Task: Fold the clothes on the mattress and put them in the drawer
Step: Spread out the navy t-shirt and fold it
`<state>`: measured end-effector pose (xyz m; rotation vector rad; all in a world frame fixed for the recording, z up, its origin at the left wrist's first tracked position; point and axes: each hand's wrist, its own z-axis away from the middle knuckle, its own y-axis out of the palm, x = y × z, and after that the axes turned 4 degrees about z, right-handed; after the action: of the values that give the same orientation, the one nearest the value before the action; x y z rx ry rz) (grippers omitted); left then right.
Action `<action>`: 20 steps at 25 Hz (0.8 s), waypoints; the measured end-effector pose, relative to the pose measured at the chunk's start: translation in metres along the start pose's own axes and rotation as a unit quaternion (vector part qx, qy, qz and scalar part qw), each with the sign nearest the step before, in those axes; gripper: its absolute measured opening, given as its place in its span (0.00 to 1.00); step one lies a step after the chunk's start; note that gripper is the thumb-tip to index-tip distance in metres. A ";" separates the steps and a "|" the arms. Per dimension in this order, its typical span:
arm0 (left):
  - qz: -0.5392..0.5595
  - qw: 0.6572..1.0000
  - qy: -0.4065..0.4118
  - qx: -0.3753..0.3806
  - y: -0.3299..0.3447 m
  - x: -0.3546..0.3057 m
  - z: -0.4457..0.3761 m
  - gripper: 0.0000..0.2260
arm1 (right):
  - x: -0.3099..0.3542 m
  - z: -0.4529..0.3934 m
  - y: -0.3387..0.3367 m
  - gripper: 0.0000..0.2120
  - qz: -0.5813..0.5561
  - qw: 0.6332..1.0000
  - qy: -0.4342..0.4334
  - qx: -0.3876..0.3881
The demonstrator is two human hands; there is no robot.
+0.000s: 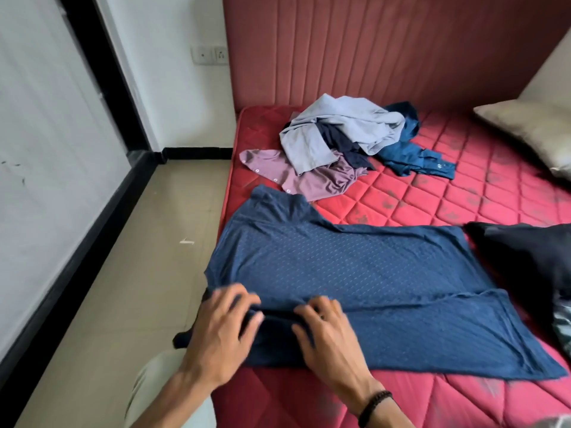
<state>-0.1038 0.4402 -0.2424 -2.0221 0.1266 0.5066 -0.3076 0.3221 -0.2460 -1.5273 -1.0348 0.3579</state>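
Pinching the navy shirt (pixel 364 273) hem, left hand (pixel 221 329) and right hand (pixel 327 335) lie side by side.

A single wide-angle head view looks forward and steeply down from the person standing at the near left corner of the mattress (pixel 417 199). It sits close above the hands, which fill the lower middle, and faces the padded headboard (pixel 370 47) along the far edge. The frame edges bend, probably from lens distortion. No second view shares the scene.
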 end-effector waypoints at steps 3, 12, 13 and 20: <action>-0.034 0.995 0.027 0.086 0.014 0.002 -0.009 0.18 | -0.021 -0.019 -0.013 0.14 -0.028 0.996 0.006 0.079; 0.093 0.946 -0.310 0.018 0.061 0.099 -0.222 0.19 | -0.269 -0.113 -0.106 0.24 0.158 0.960 0.220 0.072; 0.078 0.933 -0.349 0.039 0.069 0.116 -0.242 0.29 | -0.289 -0.118 -0.116 0.25 0.176 0.955 0.222 0.091; 0.086 0.904 -0.417 0.034 0.123 0.069 -0.339 0.14 | -0.355 -0.144 -0.130 0.13 0.242 0.934 0.214 0.153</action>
<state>0.0231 0.0961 -0.2333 -1.5752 -0.2031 1.4110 -0.4528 -0.0531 -0.2054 -1.4706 -0.2365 0.4747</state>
